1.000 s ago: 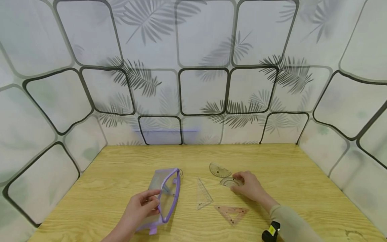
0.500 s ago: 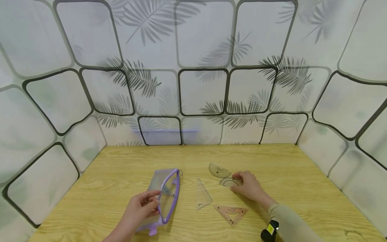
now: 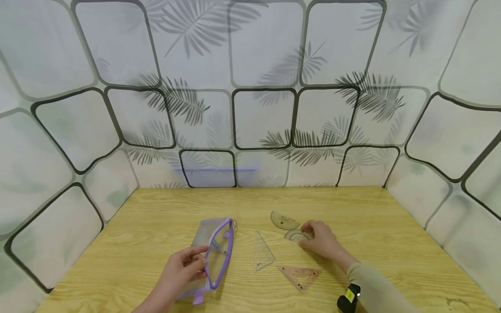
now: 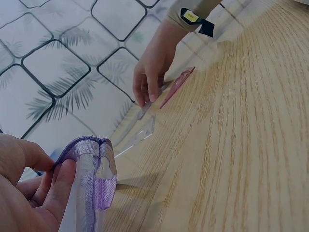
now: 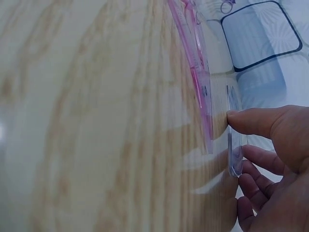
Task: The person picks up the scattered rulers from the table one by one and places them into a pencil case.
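Observation:
My left hand (image 3: 182, 266) pinches the rim of a see-through pencil case (image 3: 229, 254) with purple edging, whose zipped mouth gapes toward the right. Something bluish shows inside it. In the left wrist view, thumb and fingers grip the purple edge of the case (image 4: 87, 145). Over on the right, my right hand (image 3: 322, 240) holds a clear protractor (image 3: 294, 234) by its edges, thumb on the near side, still low at the tabletop. The right wrist view has the thumb against this protractor (image 5: 235, 157), fingers opposite. A second clear protractor (image 3: 284, 221) lies just behind it.
Between the hands lie a clear set square (image 3: 267, 261) and, nearer, a pink set square (image 3: 288, 273). The wooden table (image 3: 176, 208) meets patterned cloth walls (image 3: 262, 117) at the back and both sides. A black device (image 3: 348, 300) sits on the right wrist.

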Motion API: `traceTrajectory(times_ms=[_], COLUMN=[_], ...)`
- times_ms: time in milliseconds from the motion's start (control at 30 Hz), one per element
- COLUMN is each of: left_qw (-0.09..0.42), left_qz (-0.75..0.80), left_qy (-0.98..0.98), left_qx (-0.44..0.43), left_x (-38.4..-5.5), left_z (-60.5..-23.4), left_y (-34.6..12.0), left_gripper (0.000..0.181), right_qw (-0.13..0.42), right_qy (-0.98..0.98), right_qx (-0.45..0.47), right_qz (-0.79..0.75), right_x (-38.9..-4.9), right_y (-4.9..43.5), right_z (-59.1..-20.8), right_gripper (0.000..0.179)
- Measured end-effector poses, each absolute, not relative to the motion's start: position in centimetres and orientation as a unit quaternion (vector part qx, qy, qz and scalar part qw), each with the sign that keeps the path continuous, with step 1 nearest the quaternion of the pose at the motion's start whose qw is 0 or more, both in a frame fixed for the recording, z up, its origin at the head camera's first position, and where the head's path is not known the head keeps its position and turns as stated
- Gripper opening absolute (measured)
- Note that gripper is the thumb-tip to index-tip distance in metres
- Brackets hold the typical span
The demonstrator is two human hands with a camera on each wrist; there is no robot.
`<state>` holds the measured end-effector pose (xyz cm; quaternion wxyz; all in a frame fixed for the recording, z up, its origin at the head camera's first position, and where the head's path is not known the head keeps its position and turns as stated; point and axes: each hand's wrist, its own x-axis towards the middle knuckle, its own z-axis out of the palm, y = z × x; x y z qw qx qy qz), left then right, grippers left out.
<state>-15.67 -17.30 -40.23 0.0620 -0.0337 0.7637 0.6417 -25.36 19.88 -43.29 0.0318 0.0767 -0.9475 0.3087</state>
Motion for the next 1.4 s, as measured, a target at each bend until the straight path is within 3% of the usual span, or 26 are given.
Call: traceTrajectory(times_ms=[1400], left_qw=[0.076], left_qz=[0.645], left_qy=[0.76], left_qx=[-0.026], left_x=[-15.8], left_z=[-40.5], left_y=[-17.7], left_gripper=[0.048], right_qw=[-0.034], right_qy=[-0.943], right_qx=[0.116], right_qz=[0.31], right_x=[-26.6], right_y=[20.8], right_z=[-42.1], right_gripper=[0.04])
